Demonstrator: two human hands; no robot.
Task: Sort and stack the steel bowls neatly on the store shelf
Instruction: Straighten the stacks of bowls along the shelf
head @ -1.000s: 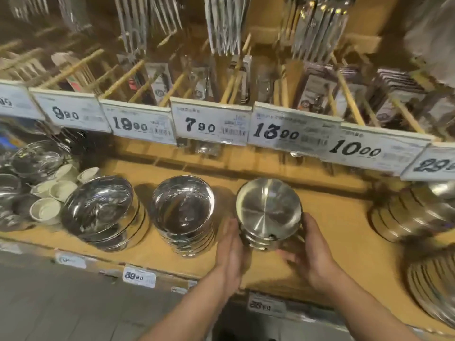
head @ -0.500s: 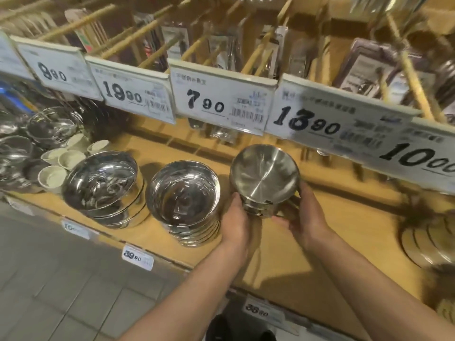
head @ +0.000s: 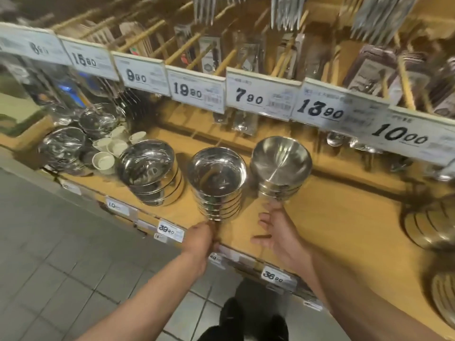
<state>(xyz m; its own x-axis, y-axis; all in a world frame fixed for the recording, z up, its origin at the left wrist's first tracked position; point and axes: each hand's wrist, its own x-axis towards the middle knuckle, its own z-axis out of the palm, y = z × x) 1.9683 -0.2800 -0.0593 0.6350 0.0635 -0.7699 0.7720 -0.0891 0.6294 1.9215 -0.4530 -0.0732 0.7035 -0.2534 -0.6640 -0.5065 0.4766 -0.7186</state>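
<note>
On the shelf [head: 332, 217], wooden and running the width of my view, the stock lies as follows.

Price tags [head: 261, 97]: a row of white cards above the shelf, reading 19.80, 7.90, 13.90 and 10.00 among others; packaged utensils hang behind them.

Plate stacks [head: 426, 227]: blurred, at the far right end of the shelf.

Left bowls [head: 147, 168]: a wide shiny stack, leaning a little.

Middle bowls [head: 216, 178]: a taller nested stack of mirror-bright steel, just beside the left bowls, near the shelf's front edge.

Right bowls [head: 280, 161]: a short stack with a brushed finish, top bowl tilted toward me, just beside the middle bowls.

Small cups [head: 103, 162]: pale, clustered to the left of the left bowls, with more steel ware behind them.

My right hand [head: 278, 232]: in front of the right bowls, fingers [head: 277, 207] spread and loose, the longest reaching up to the base of that stack; I cannot tell if it touches.

My left hand [head: 199, 239]: at the shelf's front edge below the middle bowls, back of hand toward me; I cannot tell how its fingers lie.
</note>
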